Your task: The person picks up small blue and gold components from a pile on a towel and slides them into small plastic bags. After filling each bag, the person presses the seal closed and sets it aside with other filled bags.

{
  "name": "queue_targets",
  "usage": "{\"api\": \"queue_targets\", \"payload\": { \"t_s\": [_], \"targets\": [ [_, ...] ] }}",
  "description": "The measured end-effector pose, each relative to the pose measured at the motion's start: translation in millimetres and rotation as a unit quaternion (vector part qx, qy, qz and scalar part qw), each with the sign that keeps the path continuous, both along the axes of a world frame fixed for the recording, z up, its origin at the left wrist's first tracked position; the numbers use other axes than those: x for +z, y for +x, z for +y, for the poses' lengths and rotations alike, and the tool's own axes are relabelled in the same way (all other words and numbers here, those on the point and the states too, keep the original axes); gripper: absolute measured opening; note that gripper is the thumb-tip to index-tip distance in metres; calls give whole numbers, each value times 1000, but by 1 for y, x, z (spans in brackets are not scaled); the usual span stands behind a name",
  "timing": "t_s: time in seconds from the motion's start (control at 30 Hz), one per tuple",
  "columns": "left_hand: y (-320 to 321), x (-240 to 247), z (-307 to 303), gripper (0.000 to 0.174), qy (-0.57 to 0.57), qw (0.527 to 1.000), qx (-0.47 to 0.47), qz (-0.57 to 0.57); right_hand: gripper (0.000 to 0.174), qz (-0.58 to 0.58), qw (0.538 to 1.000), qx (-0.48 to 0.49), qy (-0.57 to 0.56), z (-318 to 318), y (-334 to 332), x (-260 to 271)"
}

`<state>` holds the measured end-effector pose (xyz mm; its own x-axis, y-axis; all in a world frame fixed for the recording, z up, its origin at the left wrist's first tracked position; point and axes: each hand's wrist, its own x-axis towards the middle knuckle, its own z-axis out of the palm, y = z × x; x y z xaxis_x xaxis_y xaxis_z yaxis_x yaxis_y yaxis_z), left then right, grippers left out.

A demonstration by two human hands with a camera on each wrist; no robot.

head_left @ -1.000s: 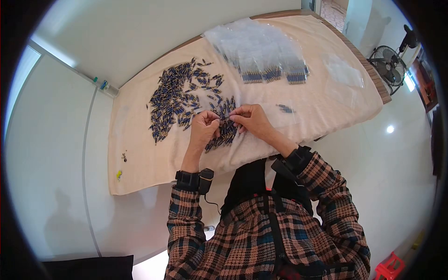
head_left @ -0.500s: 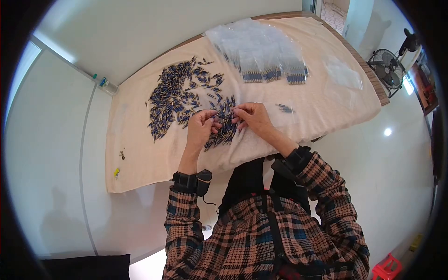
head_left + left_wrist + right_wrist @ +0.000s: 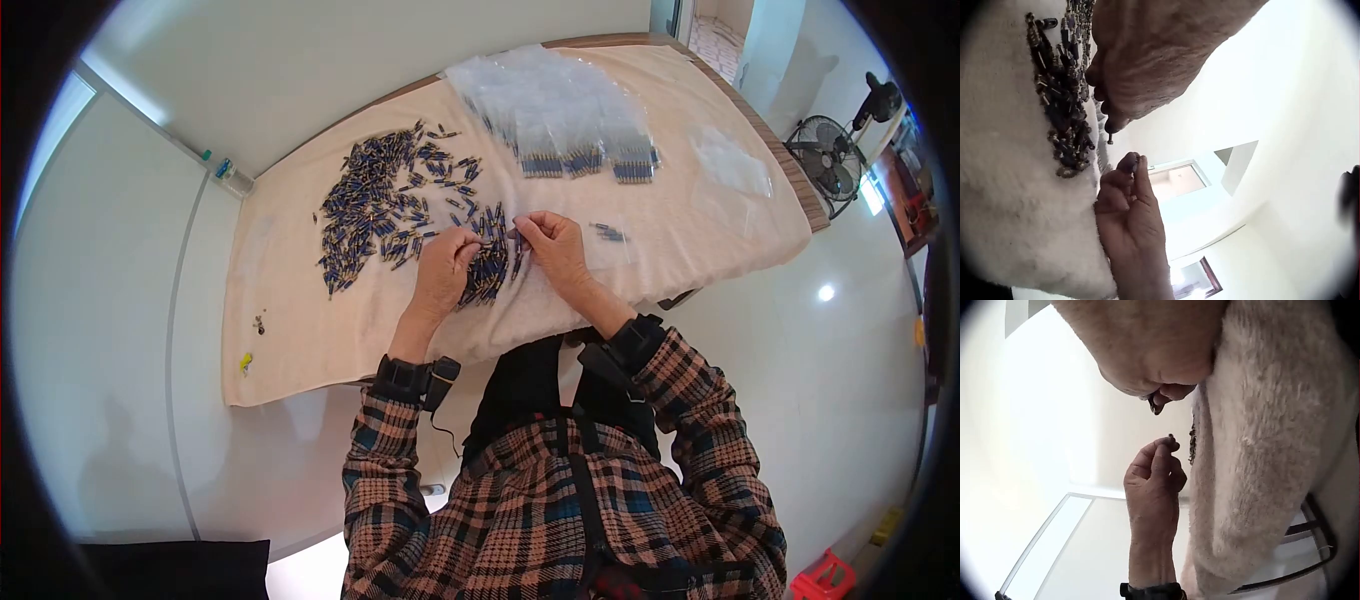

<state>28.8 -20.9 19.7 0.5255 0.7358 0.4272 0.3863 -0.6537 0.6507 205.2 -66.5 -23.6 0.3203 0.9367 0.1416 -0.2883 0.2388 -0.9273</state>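
My left hand (image 3: 441,272) pinches a small metal pin-like piece (image 3: 1110,139) between thumb and fingertips; its headed end sticks out. To its right, my right hand (image 3: 560,252) pinches a slim dark piece with a gold-coloured tip (image 3: 1156,407). Both hands hover over the near edge of the cloth, a short gap between their fingertips. Below and between them lies a small pile of blue-and-gold cylindrical pieces (image 3: 487,276), partly hidden by the left hand. A bigger heap of the same pieces (image 3: 360,205) spreads to the left.
Clear bags (image 3: 550,95) with rows of such pieces lie at the back of the cream cloth (image 3: 310,350). More clear plastic (image 3: 735,160) is at right. A few pieces (image 3: 608,232) lie right of my right hand. A yellow item (image 3: 246,363) sits near the left corner.
The hands, close together a second ago, have drawn apart. My right hand has shifted a little to the right, each hand now pinching its own piece.
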Motion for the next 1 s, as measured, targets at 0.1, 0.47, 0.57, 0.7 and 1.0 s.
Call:
{"api": "queue_targets", "payload": {
  "t_s": [0.1,0.47,0.57,0.7,1.0],
  "targets": [
    [-2,-7,2,10,47,998,-37,33,15,31,997,36,-53,-4,2,4],
    [-1,-4,-5,20,30,986,-58,151,15,13,997,50,-60,-5,4,4],
    [3,5,-5,13,91,973,-46,207,15,14,996,53,-63,-5,3,5],
    [6,17,-7,13,56,962,-47,262,14,19,996,58,-66,-7,5,8],
    [-15,-1,-5,11,99,986,-5,134,16,30,995,72,-56,-9,9,5]
  ]
}}
